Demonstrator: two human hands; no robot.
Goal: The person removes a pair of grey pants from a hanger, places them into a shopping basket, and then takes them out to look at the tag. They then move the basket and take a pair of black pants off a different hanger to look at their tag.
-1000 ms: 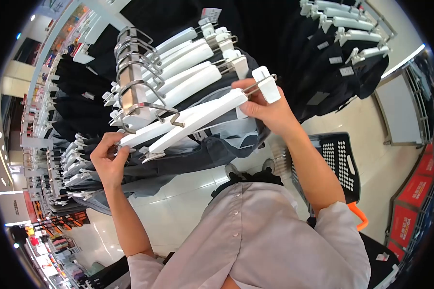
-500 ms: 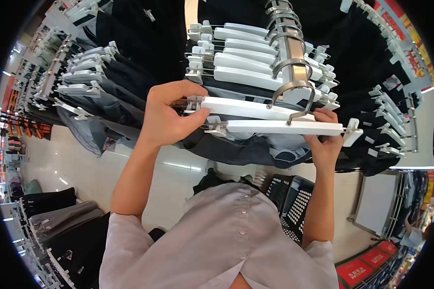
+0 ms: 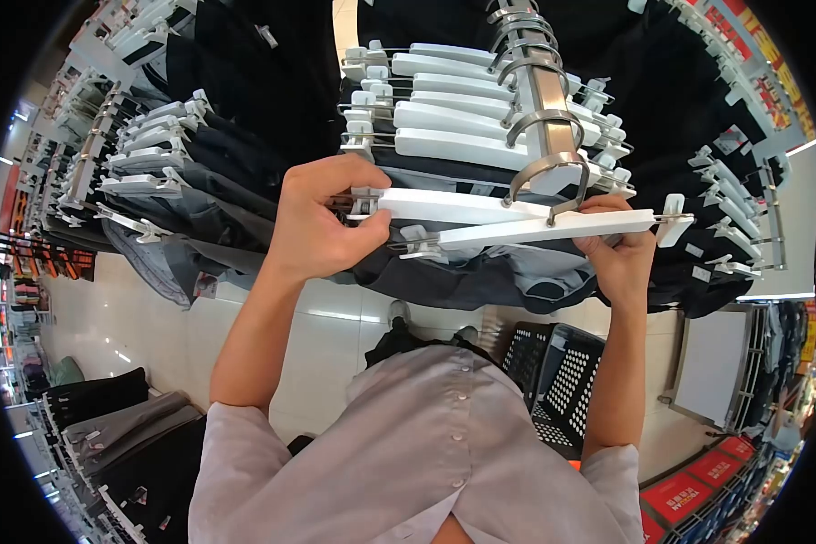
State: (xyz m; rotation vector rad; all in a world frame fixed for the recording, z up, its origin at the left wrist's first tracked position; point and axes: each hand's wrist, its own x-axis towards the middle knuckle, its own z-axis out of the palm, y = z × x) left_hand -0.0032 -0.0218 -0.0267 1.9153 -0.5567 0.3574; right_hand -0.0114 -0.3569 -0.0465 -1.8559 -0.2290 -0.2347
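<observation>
My left hand [image 3: 326, 218] is closed in a pinch on the left clip of a white trouser hanger [image 3: 462, 205], which hangs by its metal hook from the rail [image 3: 546, 95]. At this hanger's other end my right hand [image 3: 621, 254] is closed, its grip partly hidden behind a second white hanger [image 3: 544, 229]. That nearer hanger slants up to the right across the fingers of my right hand. Dark grey trousers [image 3: 444, 283] hang beneath both hangers. Right behind them, several more white clip hangers [image 3: 458, 116] with dark garments are lined up on the same rail.
Racks of dark trousers stand to the left [image 3: 236, 150] and right [image 3: 721, 213]. On the floor by my right side is a black perforated basket [image 3: 567, 381]. Folded trousers [image 3: 127, 426] lie at lower left, and red signs [image 3: 684, 494] line a shelf at lower right.
The nearer hanger's right end has risen, so it now slants. My right hand has shifted slightly to the right, while my left hand keeps its pinch on the clip.
</observation>
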